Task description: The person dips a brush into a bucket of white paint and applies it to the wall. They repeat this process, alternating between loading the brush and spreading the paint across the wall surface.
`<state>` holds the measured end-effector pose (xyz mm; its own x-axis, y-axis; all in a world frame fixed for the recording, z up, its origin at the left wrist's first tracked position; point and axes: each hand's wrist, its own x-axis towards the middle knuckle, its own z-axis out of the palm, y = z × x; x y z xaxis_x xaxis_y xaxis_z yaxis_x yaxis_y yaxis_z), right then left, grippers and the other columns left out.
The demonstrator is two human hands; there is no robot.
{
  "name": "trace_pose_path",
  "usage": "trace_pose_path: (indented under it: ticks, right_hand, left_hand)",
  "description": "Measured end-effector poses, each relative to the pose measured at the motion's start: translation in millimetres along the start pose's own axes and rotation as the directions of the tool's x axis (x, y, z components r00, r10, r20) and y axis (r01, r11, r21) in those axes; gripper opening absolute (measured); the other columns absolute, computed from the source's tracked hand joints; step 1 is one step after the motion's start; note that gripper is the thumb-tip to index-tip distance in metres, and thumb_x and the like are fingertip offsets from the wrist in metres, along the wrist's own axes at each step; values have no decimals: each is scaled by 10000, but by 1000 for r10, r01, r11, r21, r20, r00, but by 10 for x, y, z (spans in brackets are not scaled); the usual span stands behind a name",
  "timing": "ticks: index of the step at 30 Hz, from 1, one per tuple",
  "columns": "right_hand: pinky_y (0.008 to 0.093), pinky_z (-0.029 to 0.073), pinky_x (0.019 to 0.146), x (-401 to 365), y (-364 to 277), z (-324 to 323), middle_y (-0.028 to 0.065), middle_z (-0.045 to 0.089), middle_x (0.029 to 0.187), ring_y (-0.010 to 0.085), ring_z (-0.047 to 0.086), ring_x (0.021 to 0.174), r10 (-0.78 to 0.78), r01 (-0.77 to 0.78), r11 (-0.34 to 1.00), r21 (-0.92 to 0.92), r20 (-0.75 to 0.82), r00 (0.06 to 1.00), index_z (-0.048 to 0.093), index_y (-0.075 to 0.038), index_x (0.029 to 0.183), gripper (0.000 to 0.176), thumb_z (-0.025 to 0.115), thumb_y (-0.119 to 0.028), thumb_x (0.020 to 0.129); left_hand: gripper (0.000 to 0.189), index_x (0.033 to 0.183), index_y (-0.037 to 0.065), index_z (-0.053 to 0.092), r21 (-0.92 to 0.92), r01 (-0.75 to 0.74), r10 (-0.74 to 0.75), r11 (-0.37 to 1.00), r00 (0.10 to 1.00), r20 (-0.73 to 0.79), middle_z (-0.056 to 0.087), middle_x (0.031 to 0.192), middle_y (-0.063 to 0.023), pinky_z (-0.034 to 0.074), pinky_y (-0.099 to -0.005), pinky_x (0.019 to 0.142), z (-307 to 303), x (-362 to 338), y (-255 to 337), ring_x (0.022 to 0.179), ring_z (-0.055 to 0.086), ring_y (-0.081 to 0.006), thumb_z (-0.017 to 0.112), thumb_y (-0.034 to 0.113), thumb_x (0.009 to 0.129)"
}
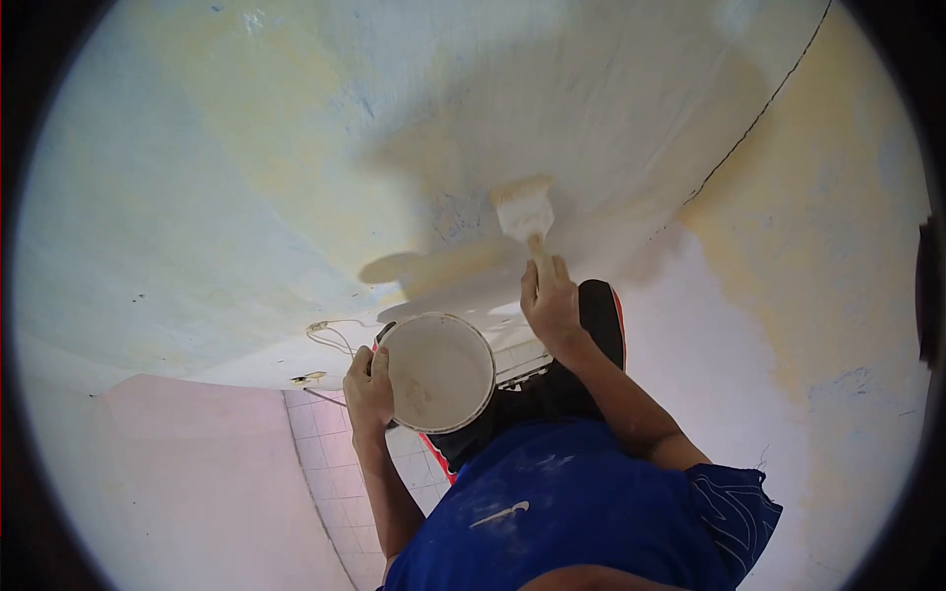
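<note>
My right hand (553, 307) is wrapped round the handle of a wide brush (524, 209). The brush's bristles point away from me and lie at the patchy yellow and pale wall (296, 108). Lower and to the left, my left hand (371, 390) grips the rim of a round white bucket (448, 369). The bucket is tilted so that its inside shows, with a beige smear on its inner surface.
A dark crack (754, 123) runs down the wall at the upper right. Loose wires (333, 333) stick out left of the bucket, above a wall hole (309, 378). White tiles (330, 453) show at the lower left. A dark object (927, 295) stands at the right edge.
</note>
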<state>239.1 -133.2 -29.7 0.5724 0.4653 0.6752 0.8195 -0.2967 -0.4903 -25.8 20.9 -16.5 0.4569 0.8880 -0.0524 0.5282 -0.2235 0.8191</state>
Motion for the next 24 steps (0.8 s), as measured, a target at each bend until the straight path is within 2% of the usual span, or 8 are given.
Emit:
trace_pose_path:
  ticks: [2,5,8,10,17,18,20,24]
  right_hand:
    - [494,566,644,-281,2,10,221,612,875,401,651,710,213,-198,977,-84,243,946,535,-38,1419,462,598,-110,967]
    - [556,551,780,-593,197,120,271,681,933,461,683,812,270,-285,958,-5,338,901,592,-16,1289,339,585,-126,969]
    - [524,544,867,-517,242,88,276,714,1062,457,698,956,374,-404,915,-26,433,820,630,-11,1213,261,579,-129,985]
    - [494,552,865,-74,48,-90,254,728,1020,439,704,962,386,-376,920,-110,416,823,642,-6,1208,270,568,-151,992]
    - [432,557,789,961,-986,-1144,262,718,1000,430,715,900,191,-210,962,174,120,974,618,9,1238,272,588,-39,972]
    - [432,557,789,948,-970,-1094,262,718,1000,430,715,900,193,-213,961,173,128,973,618,9,1238,272,588,-39,972]
    - [408,554,765,852,-868,-860,228,686,986,387,705,832,-3,29,974,223,-117,993,588,10,1326,370,591,-3,956]
    - [428,555,636,39,-186,128,188,590,878,361,642,710,17,-13,995,95,-43,999,533,-12,1431,465,588,-40,970]
  left_hand:
    - [396,774,-31,453,3,2,-2,1000,1000,18,378,628,-158,339,-400,551,-9,-1,12,617,330,-189,578,248,1025]
    - [407,774,-31,445,-9,9,-9,1000,1000,16,370,629,-155,337,-396,552,4,-16,60,622,324,-183,577,258,1029]
    - [412,777,-33,440,23,17,-17,1000,1000,-3,364,632,-153,336,-391,553,9,-14,61,625,321,-179,578,262,1030]
    - [413,782,-36,439,29,3,-3,1000,1000,-5,366,635,-153,337,-389,556,12,-17,45,630,320,-175,578,263,1033]
    - [425,782,-32,437,-15,26,-26,1000,1000,4,346,639,-136,330,-385,553,4,-17,-31,635,309,-170,579,274,1040]
    - [428,782,-31,436,-14,21,-21,1000,1000,5,342,640,-131,329,-382,553,9,-16,-48,635,308,-168,581,277,1041]
    - [432,781,-30,435,-10,20,-20,1000,1000,7,337,640,-125,327,-379,552,5,-8,-70,636,307,-166,582,281,1043]
    - [433,783,-29,437,-12,23,-23,1000,1000,0,345,635,-128,329,-381,551,-5,-20,-54,633,310,-167,582,284,1045]
